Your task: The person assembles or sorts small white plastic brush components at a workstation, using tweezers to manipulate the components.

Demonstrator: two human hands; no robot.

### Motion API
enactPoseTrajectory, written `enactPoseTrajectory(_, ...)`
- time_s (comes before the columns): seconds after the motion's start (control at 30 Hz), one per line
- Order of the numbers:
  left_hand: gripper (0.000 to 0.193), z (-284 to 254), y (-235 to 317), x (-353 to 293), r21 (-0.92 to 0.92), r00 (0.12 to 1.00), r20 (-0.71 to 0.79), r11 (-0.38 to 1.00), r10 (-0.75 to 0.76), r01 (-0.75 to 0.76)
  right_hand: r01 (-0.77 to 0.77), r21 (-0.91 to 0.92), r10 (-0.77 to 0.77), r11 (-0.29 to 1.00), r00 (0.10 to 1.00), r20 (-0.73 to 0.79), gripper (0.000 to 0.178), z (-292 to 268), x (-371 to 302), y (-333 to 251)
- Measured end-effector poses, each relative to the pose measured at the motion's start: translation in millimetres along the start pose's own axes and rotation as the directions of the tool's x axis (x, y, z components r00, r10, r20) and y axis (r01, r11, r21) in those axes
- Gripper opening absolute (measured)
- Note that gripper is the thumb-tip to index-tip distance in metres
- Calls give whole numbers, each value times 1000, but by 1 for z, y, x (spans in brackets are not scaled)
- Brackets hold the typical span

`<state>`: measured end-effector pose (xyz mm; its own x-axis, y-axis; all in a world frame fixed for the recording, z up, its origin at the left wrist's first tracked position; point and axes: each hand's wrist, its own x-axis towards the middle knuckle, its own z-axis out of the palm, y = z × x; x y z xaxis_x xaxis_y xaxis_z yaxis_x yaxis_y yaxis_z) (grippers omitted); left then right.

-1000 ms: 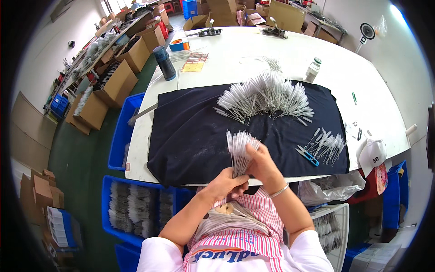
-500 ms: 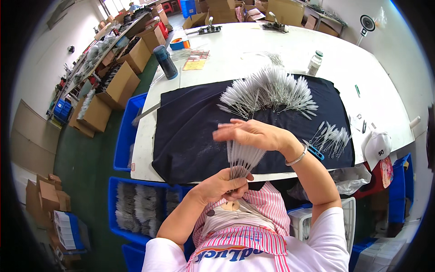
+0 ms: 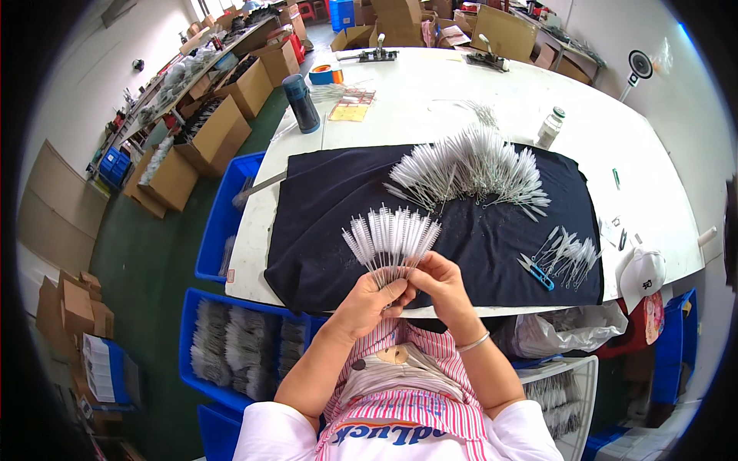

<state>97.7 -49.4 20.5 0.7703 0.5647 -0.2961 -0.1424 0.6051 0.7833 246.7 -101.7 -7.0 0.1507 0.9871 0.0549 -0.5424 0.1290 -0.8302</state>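
A fanned bunch of thin white bottle brushes [image 3: 390, 237] stands up out of my left hand [image 3: 372, 301], which is closed round the wire stems. My right hand [image 3: 442, 286] pinches at the right side of the same bunch, its thumb and fingers close to the left fingertips. Both hands are over the near edge of a dark cloth [image 3: 323, 207]. Beyond them on the cloth lies a large heap of similar brushes [image 3: 469, 169]. A smaller pile of brushes [image 3: 569, 257] rests at the right, beside blue-handled thread snips [image 3: 538, 273].
The cloth covers part of a white table [image 3: 407, 84]. On it stand a dark blue bottle [image 3: 300, 106], a glass jar [image 3: 550, 129], a tape roll [image 3: 326, 75] and a white cap [image 3: 643, 273]. A blue crate [image 3: 201, 384] of brushes sits left below; a white basket [image 3: 586, 399] is at right.
My right hand has come down from above the brush tips to the stems beside my left hand. The bunch is now spread into a wider fan. The view has shifted slightly.
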Motion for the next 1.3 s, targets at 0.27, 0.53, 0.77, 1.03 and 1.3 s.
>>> enactPoseTrajectory(0.27,11,3,-14,7,33,987,-105,992,124,-122,38,-20,-41,999,975,-217,4,12,-3,4)
enactPoseTrajectory(0.53,18,3,-17,6,-120,989,-89,985,114,-124,125,-137,-152,983,967,-203,8,18,-5,2)
enactPoseTrajectory(0.77,20,7,-10,-2,-189,1000,12,982,25,-22,66,498,63,865,969,-238,20,15,-1,-8)
enactPoseTrajectory(1.03,22,13,-4,-9,-209,989,74,968,-125,138,-137,231,141,963,990,-3,11,-12,-3,2)
enactPoseTrajectory(1.3,16,17,-17,-3,-89,993,-9,989,-116,115,112,492,125,863,897,-424,12,-28,14,4)
